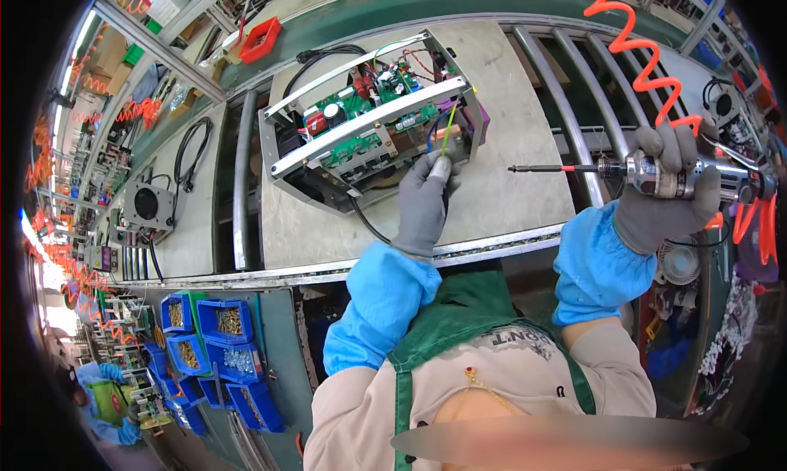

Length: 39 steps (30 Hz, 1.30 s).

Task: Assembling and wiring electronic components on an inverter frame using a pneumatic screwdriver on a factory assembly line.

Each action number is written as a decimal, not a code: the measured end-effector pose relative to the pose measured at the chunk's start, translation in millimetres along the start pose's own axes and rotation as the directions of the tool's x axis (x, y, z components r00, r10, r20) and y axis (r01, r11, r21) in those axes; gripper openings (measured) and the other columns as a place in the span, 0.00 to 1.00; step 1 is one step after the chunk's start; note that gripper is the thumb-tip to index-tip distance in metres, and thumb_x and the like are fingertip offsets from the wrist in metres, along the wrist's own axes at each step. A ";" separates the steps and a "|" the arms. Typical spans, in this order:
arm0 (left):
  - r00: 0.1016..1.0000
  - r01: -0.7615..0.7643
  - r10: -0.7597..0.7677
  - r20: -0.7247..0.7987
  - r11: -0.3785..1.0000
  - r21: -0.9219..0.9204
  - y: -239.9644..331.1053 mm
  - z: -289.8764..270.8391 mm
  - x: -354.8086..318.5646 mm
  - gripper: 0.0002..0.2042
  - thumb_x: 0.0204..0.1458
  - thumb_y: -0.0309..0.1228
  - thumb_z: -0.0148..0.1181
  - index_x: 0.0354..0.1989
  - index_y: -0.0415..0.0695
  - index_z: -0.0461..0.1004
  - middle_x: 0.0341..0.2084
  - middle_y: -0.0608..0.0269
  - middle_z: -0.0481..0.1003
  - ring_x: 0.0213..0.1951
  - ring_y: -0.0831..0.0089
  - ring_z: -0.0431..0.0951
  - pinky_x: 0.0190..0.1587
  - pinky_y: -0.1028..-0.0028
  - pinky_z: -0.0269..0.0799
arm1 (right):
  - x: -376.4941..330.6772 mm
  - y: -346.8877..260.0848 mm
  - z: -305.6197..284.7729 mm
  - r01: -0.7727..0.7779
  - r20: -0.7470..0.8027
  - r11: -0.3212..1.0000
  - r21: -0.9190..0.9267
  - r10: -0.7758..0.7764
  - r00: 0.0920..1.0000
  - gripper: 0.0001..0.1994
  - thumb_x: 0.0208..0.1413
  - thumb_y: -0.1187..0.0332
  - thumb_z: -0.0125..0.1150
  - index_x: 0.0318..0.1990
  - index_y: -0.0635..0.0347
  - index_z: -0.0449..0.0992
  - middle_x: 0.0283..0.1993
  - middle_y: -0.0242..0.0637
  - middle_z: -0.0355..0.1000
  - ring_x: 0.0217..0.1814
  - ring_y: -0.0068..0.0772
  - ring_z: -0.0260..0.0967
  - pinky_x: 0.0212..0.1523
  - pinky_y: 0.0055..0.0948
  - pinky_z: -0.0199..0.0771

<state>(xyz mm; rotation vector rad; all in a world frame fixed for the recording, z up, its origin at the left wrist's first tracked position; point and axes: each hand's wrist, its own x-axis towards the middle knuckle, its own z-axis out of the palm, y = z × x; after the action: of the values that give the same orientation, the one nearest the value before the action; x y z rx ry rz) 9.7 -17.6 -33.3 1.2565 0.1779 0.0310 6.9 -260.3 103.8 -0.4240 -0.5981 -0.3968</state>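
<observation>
An open metal chassis point(369, 131) with a green circuit board point(352, 127) inside stands on a grey work board point(525, 151) in front of me. At its near right corner my left hand point(426, 194), in a grey glove, pinches a yellow-green wire point(449, 128) that comes out of the chassis end. A blue wire runs beside it. Off to the right, my right hand point(666, 194), also gloved, wraps round a silver air screwdriver point(656, 174). Its long dark bit point(549, 168) points left toward the chassis, apart from it. An orange coiled hose point(652, 69) hangs above the tool.
Metal rollers point(243, 176) flank the work board. On the left, another unit with a fan point(152, 204) and a black cable sit on a second board. Blue bins point(225, 322) of small fasteners stand lower left. A red tray point(261, 40) lies at the back; a person works far left.
</observation>
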 end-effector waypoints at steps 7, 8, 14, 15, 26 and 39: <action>0.999 0.039 -0.051 -0.004 0.816 -0.577 25.7 10.6 14.3 0.08 0.61 0.28 0.51 0.46 0.42 0.70 0.32 0.65 0.72 0.30 0.81 0.71 0.31 0.84 0.70 | 6.5 14.8 -5.5 -0.080 0.118 0.990 -0.116 0.094 0.989 0.26 0.50 0.62 0.57 0.57 0.63 0.64 0.24 0.25 0.51 0.26 0.21 0.50 0.35 0.30 0.57; 0.999 0.029 -0.032 0.005 0.814 -0.580 29.4 13.4 18.9 0.08 0.61 0.28 0.51 0.46 0.42 0.71 0.32 0.64 0.73 0.29 0.81 0.71 0.30 0.83 0.70 | 10.0 17.5 -5.2 -0.115 0.164 0.986 -0.116 0.134 0.977 0.27 0.50 0.62 0.56 0.57 0.64 0.64 0.24 0.25 0.50 0.25 0.21 0.50 0.34 0.29 0.57; 0.998 -0.043 0.009 -0.070 0.861 -0.506 32.5 31.1 23.8 0.08 0.61 0.27 0.50 0.46 0.39 0.71 0.30 0.63 0.74 0.26 0.80 0.70 0.27 0.82 0.67 | 39.1 57.1 -5.8 -0.357 0.111 0.811 -0.463 0.452 0.885 0.30 0.52 0.57 0.52 0.59 0.68 0.63 0.43 0.45 0.70 0.24 0.21 0.60 0.27 0.26 0.63; 0.998 -0.042 0.010 -0.066 0.861 -0.508 32.7 33.7 24.0 0.08 0.61 0.27 0.50 0.46 0.39 0.71 0.30 0.63 0.74 0.26 0.80 0.70 0.27 0.82 0.67 | 43.8 69.7 -10.5 -0.375 0.095 0.776 -0.507 0.483 0.870 0.30 0.51 0.57 0.52 0.59 0.68 0.63 0.49 0.51 0.71 0.24 0.22 0.62 0.27 0.26 0.67; 0.995 -0.093 0.079 -0.053 0.928 -0.360 27.6 31.8 28.7 0.11 0.62 0.30 0.49 0.48 0.38 0.70 0.34 0.62 0.77 0.29 0.79 0.76 0.27 0.83 0.70 | 78.2 121.3 11.8 -0.443 -0.189 0.050 -0.895 0.858 0.478 0.18 0.41 0.68 0.67 0.40 0.68 0.74 0.28 0.36 0.74 0.27 0.23 0.74 0.26 0.22 0.72; 0.728 -0.414 0.659 0.191 0.200 0.888 108.6 7.2 5.3 0.12 0.52 0.33 0.57 0.43 0.44 0.77 0.32 0.50 0.76 0.33 0.57 0.77 0.36 0.65 0.72 | 73.6 112.5 8.2 -0.567 -0.230 -0.004 -0.824 0.916 0.327 0.19 0.40 0.70 0.65 0.43 0.66 0.74 0.22 0.37 0.73 0.20 0.21 0.69 0.18 0.18 0.63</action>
<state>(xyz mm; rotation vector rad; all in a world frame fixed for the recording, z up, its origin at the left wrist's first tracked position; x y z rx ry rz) 24.0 10.0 71.1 2.4004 -0.1080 0.8464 112.0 -178.9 125.1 -1.7512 -0.4089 0.6508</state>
